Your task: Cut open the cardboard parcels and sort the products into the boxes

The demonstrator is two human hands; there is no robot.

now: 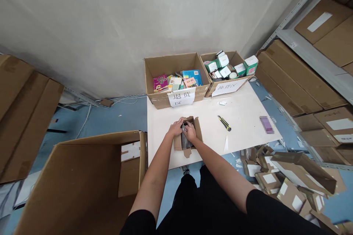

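Head view, looking down on a white table (242, 117). All positions are given relative to the small carton (197, 129), which stands open near the table's near edge with its flaps spread.

Left hand (176, 126): at the small carton's left rear corner, fingers curled over the wall and clasping it. Right hand (191, 132): over the small carton's opening, fingers bent down onto the dark wrapped item (185, 140) that lies inside. Whether these fingers actually clamp the item cannot be told. The 2 hands nearly meet above the opening.

Right of the small carton, on the bare tabletop: a yellow-and-black utility knife (224, 123), apart from it. Farther right lies a blurred purple patch (266, 125).

Beyond the small carton, along the table's far edge, stand 2 open boxes side by side. The book box (154, 68) holds coloured books and bears a paper label (181, 97). The second box (239, 58), to its right, holds small white-and-green packs.

Left of the small carton, on the blue floor: a large carton (82, 180), open. Nearer and to the right: a heap of cardboard scraps (289, 183). Far right: a shelf (303, 49) stacked with sealed cartons.
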